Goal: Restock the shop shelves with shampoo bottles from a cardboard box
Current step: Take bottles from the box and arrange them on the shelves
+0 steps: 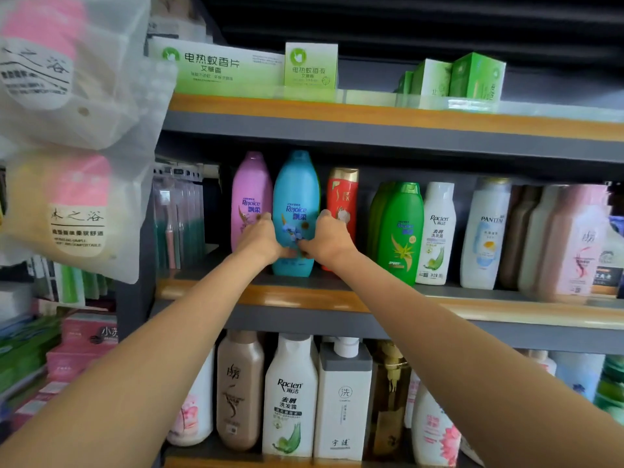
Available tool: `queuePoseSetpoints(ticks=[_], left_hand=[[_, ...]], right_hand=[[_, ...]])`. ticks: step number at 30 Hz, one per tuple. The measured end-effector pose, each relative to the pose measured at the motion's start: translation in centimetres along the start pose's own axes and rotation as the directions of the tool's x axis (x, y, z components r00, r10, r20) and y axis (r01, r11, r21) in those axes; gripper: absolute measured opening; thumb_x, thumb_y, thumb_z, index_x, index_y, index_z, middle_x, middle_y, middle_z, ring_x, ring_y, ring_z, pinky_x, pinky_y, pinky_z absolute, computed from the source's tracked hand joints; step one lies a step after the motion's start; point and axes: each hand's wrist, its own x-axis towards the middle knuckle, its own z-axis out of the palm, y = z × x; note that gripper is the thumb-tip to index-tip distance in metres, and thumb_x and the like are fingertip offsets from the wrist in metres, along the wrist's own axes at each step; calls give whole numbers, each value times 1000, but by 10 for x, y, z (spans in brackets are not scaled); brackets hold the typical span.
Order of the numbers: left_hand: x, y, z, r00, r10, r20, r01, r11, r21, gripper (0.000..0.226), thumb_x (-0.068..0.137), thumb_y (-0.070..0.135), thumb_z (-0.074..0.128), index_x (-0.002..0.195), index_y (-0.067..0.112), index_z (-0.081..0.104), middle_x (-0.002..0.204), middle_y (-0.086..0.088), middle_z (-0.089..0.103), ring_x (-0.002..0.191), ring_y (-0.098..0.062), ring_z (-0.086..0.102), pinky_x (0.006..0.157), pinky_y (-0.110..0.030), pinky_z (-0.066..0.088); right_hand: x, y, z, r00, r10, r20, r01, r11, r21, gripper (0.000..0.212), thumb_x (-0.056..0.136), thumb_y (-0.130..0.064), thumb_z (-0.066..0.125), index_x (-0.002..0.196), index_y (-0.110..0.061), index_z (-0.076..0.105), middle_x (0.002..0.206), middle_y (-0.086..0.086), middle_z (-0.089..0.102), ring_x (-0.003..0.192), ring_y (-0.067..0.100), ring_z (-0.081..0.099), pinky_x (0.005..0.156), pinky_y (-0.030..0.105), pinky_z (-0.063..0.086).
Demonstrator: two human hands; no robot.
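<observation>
Both bare forearms reach forward and upward, converging toward the middle. The left hand and right hand sit level with each other, backs toward the camera, fingers curled inward, thumbs nearly meeting between them.

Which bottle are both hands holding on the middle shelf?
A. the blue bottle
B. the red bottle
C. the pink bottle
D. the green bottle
A: the left hand and right hand grip the blue bottle from either side.
</observation>
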Motion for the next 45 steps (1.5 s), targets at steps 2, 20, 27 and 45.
queuePoseSetpoints(ticks=[2,20,27,45], left_hand=[[3,2,-1,1000,-20,13,20,1000,18,67,71,27,79,125,8,43,128,-12,54,116,-29,52,89,-34,42],[-148,98,98,671,698,-251,-715,698,28,34,74,2,55,108,1,53,108,-18,53,100,-33,47,80,-27,29],[-251,128,274,498,766,406,-744,618,-253,31,83,7,48,114,4,52,116,-12,50,111,-29,47,89,-29,32],[-371,129,484,196,278,940,-736,675,-46,41,94,14,42,134,6,38,135,-14,40,123,-32,39,95,-41,40]], right_hand=[[0,1,3,1000,2,-1,-2,1000,-7,48,88,-9,60,126,3,34,125,22,50,114,35,53,87,33,47],[-163,106,-107,934,-353,-43,348,932,-103,18,78,-11,48,90,-6,61,64,0,64,52,9,63,56,17,48],[-278,305,-135,801,349,487,-159,907,-389,14,91,-9,47,91,-12,61,87,6,70,68,23,69,62,19,54],[-437,576,-14,267,770,579,-265,637,-724,54,100,-30,35,149,-18,16,154,17,16,139,38,24,113,44,25]])
